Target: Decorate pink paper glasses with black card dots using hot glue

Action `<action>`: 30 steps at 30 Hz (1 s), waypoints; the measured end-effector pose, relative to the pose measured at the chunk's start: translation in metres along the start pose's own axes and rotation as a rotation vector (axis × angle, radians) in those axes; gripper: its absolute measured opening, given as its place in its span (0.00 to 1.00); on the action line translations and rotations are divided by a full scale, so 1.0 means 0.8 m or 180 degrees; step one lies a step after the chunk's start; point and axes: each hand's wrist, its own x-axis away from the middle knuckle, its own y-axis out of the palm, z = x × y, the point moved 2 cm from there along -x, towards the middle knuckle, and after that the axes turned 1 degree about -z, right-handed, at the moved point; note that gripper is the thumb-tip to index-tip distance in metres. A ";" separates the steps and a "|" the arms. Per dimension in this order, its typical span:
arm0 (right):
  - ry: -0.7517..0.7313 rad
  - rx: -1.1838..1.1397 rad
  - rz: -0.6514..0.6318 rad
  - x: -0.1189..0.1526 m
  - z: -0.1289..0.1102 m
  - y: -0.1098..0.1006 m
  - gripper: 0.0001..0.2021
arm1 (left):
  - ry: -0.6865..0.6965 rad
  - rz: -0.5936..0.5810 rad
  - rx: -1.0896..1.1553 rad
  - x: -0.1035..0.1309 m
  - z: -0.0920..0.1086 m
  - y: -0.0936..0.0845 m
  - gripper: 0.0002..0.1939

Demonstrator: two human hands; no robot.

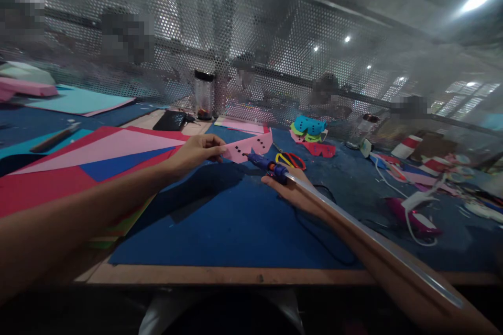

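The left hand (196,153) is pinching the left end of the pink foam piece (248,148), fingers closed on it, holding it above the blue mat (220,220); its long axis is running left to right; just right, the right hand (288,188) is gripping the glue gun (267,165), nozzle pointing at the piece's lower edge.

Your left hand (196,153) holds a foam cutout (249,147) left of your right hand's (293,188) glue gun (267,165), scissors (291,159) just behind, foam sheets (98,159) far left.
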 end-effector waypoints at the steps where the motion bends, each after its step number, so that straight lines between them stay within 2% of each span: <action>1: -0.0022 0.0027 0.0017 0.000 0.000 0.000 0.19 | 0.0006 0.0004 0.0001 0.000 0.000 0.000 0.15; 10: -0.0323 0.0031 0.0017 -0.001 0.004 0.003 0.19 | -0.0001 -0.0022 0.0011 0.002 0.002 0.004 0.15; 30: -0.0363 0.0124 -0.0034 0.000 0.004 0.001 0.18 | -0.0040 -0.0045 0.0068 0.002 0.002 0.003 0.14</action>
